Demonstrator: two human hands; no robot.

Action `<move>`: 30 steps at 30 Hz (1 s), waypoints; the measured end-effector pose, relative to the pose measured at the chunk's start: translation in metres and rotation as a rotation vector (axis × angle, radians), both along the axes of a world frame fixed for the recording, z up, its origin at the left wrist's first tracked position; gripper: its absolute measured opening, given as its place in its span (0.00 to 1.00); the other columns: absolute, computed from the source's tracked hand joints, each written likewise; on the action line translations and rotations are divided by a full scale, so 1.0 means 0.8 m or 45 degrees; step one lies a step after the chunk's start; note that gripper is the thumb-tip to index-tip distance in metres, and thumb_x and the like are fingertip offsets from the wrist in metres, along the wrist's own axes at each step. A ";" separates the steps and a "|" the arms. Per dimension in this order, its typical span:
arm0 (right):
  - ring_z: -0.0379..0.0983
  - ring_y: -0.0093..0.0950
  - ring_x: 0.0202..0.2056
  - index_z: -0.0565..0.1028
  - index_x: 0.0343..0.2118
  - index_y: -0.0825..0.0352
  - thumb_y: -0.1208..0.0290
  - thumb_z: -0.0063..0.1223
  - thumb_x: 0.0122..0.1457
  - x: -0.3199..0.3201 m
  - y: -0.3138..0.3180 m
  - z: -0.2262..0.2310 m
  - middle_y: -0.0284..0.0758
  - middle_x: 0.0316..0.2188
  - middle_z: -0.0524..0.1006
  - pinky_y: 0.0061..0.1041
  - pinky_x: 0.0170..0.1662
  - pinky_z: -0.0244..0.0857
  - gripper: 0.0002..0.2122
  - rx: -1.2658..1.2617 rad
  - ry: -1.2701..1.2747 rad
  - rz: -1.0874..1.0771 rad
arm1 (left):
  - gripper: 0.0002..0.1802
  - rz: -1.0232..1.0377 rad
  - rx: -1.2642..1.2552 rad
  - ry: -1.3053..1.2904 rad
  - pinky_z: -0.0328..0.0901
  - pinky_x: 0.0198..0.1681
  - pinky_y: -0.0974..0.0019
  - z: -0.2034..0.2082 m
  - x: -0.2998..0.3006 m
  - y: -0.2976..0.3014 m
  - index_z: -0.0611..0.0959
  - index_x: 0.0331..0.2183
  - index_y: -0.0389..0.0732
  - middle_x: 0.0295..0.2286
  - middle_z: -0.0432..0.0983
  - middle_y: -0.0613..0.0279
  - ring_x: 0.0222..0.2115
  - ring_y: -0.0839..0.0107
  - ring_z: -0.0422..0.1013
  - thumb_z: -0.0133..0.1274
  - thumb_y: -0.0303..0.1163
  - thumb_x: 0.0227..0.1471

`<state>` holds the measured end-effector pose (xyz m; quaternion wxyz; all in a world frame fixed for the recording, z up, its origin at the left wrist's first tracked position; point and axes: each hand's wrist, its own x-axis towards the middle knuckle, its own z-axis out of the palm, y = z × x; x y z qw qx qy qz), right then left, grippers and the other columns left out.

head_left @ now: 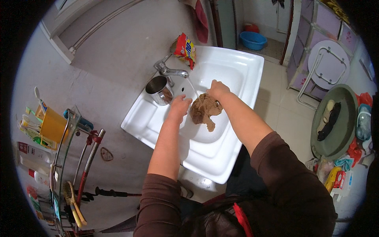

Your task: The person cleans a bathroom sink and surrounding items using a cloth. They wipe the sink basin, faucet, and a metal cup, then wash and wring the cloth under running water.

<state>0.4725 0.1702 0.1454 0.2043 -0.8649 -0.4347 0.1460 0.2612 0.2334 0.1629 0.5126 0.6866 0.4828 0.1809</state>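
A wet, crumpled brown cloth (205,110) lies in the basin of the white sink (205,160). Water runs onto it from the chrome faucet (171,71). My right hand (218,91) is closed at the cloth's upper right edge and seems to grip it; the fingertips are partly hidden. To the left of the cloth, my left hand (181,106) has its fingers apart and holds nothing. A metal cup (160,91) stands on the sink's ledge by the faucet, just beyond my left hand.
A red and yellow packet (184,50) sits at the sink's back corner. On the left wall, a rack holds a yellow cup (53,124) of toothbrushes and a wooden brush (73,201). At right are a folding stool (328,65) and a large green basin (339,140); a blue tub (253,40) lies beyond.
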 end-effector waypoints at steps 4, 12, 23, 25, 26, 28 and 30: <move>0.81 0.42 0.50 0.80 0.51 0.69 0.57 0.64 0.58 -0.009 -0.011 -0.025 0.46 0.51 0.82 0.40 0.53 0.76 0.23 -0.213 -0.177 0.311 | 0.35 0.051 0.020 0.167 0.77 0.39 0.50 -0.009 0.000 0.001 0.70 0.64 0.36 0.50 0.75 0.49 0.43 0.54 0.78 0.56 0.38 0.58; 0.82 0.41 0.36 0.80 0.47 0.70 0.64 0.63 0.55 -0.044 0.003 -0.006 0.45 0.38 0.82 0.40 0.41 0.80 0.18 -0.190 0.430 0.361 | 0.32 0.059 -0.243 0.250 0.79 0.30 0.44 -0.015 0.001 0.001 0.71 0.60 0.32 0.45 0.78 0.45 0.34 0.48 0.81 0.50 0.47 0.65; 0.79 0.51 0.39 0.75 0.38 0.68 0.59 0.57 0.61 -0.166 -0.045 0.043 0.53 0.35 0.80 0.46 0.43 0.73 0.15 1.394 0.184 0.679 | 0.30 -0.320 -0.988 -0.692 0.78 0.32 0.42 -0.015 -0.013 0.023 0.79 0.50 0.45 0.40 0.81 0.55 0.36 0.52 0.81 0.43 0.61 0.66; 0.80 0.50 0.36 0.75 0.37 0.67 0.60 0.56 0.62 -0.170 -0.048 0.041 0.52 0.34 0.80 0.47 0.43 0.74 0.13 1.193 -0.153 0.761 | 0.26 -0.428 -1.019 -0.876 0.78 0.34 0.45 -0.021 -0.016 0.033 0.80 0.49 0.46 0.40 0.81 0.56 0.36 0.55 0.81 0.44 0.57 0.67; 0.80 0.50 0.35 0.75 0.37 0.67 0.61 0.56 0.62 -0.165 -0.048 0.038 0.51 0.34 0.80 0.48 0.42 0.74 0.12 1.177 -0.365 0.837 | 0.24 -0.428 -1.009 -0.940 0.78 0.35 0.46 -0.023 -0.016 0.034 0.80 0.48 0.46 0.40 0.81 0.57 0.36 0.57 0.81 0.45 0.55 0.67; 0.81 0.50 0.34 0.75 0.37 0.67 0.62 0.52 0.64 -0.145 -0.031 0.036 0.52 0.34 0.82 0.49 0.42 0.75 0.12 0.884 -0.325 0.565 | 0.21 -0.418 -0.984 -1.041 0.78 0.37 0.49 -0.028 -0.009 0.033 0.80 0.47 0.46 0.40 0.82 0.58 0.37 0.60 0.81 0.45 0.52 0.68; 0.82 0.52 0.34 0.75 0.38 0.67 0.61 0.50 0.65 -0.114 -0.014 0.037 0.52 0.34 0.82 0.49 0.42 0.75 0.12 0.717 -0.293 0.288 | 0.18 -0.290 -0.920 -1.049 0.78 0.39 0.51 -0.032 0.002 0.028 0.80 0.46 0.45 0.39 0.82 0.60 0.37 0.62 0.80 0.46 0.48 0.68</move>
